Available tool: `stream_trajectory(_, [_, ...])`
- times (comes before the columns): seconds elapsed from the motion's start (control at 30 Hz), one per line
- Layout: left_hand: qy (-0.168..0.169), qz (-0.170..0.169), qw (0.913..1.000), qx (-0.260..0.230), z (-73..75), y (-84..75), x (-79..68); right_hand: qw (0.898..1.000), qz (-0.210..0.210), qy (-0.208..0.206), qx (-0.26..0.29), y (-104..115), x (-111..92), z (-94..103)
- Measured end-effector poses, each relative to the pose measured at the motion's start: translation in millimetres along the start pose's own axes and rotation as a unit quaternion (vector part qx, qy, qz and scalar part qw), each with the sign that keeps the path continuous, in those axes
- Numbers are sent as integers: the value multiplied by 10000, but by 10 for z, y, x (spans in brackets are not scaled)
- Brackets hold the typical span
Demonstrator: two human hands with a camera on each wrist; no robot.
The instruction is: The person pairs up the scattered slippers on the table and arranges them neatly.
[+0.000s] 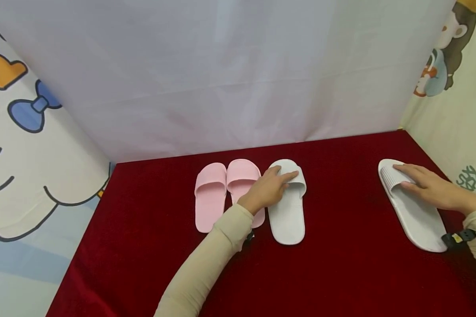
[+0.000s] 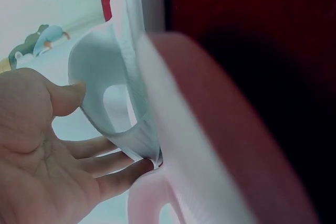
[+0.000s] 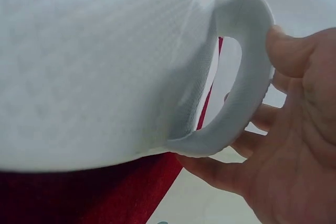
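Observation:
In the head view, my left hand (image 1: pixel 267 187) rests across the ribbed strap of a white slipper (image 1: pixel 287 224). The left wrist view shows its thumb at the edge of the strap (image 2: pixel 97 59), the other fingers reaching along its side, near a pink slipper (image 2: pixel 184 145). Far to the right, my right hand (image 1: pixel 430 185) lies with extended fingers over the strap of a second white slipper (image 1: pixel 418 220), which is angled on the cloth. In the right wrist view, the thumb touches the rim of that strap (image 3: pixel 252 72), while the fingers pass partly hidden behind it.
A pair of pink slippers, the left one (image 1: pixel 209 211) and the right one (image 1: pixel 239 169), stands just left of the middle white slipper. Dark red cloth (image 1: pixel 341 264) covers the table. Behind hangs a white curtain (image 1: pixel 222 79); printed cartoon panels (image 1: pixel 20 145) flank both sides.

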State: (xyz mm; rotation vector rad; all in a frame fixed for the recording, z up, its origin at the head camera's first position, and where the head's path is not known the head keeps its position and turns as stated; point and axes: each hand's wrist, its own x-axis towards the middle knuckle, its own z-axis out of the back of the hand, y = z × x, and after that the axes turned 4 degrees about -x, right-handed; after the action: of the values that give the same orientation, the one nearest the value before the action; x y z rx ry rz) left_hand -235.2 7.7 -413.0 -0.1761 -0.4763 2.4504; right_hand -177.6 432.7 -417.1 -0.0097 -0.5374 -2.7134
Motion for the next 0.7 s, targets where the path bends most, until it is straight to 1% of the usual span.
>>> stream_trajectory(0.13, [-71, -155, 9997, 149, 12, -26, -75, 9999, 111, -33, -94, 40, -15, 1])
stream_trajectory(0.23, [-133, -280, 9991, 273, 29, -54, -146, 9997, 50, 74, -213, 91, -11, 28])
stream_trajectory(0.4, [-87, -357, 9984, 429, -4, -117, -269, 9986, 64, 163, -507, 122, -58, 33])
stream_trajectory(0.57, [-105, -422, 9972, 608, -60, -207, -427, 9986, 120, 124, -505, 115, -149, 20])
stream_trajectory(0.7, [-63, -465, 9970, 614, -60, -269, -585, 9988, 58, 223, -429, 116, -217, 30])
